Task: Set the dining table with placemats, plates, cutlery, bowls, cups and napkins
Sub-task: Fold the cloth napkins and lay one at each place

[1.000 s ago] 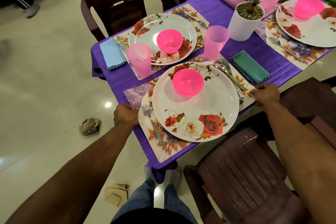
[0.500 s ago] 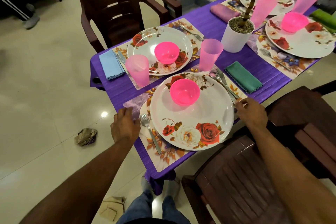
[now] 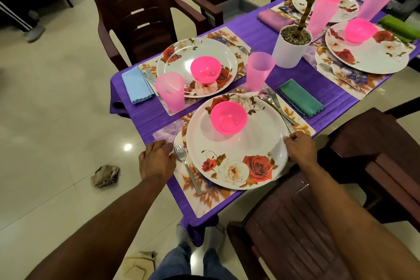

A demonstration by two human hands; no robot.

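Observation:
On the purple table (image 3: 145, 118), the nearest floral placemat (image 3: 204, 195) carries a white rose plate (image 3: 236, 143) with a pink bowl (image 3: 228, 117) on it. A fork (image 3: 187, 168) lies left of the plate, a spoon and knife (image 3: 276, 107) to its right. Beyond them stand a pink cup (image 3: 259, 73) and a folded green napkin (image 3: 300, 98). My left hand (image 3: 156, 159) rests on the mat's left edge beside the fork, fingers loosely extended. My right hand (image 3: 300, 148) pinches the plate's right rim.
A second setting with a plate (image 3: 181, 63), cup (image 3: 170, 91) and blue napkin (image 3: 136, 85) lies behind. A white plant pot (image 3: 291, 52) stands mid-table. A brown chair (image 3: 295, 223) is tucked close on my right. Crumpled paper (image 3: 104, 175) lies on the floor.
My right hand left the placemat's right corner and came in to the plate's rim. My left hand shifted right along the mat, toward the fork.

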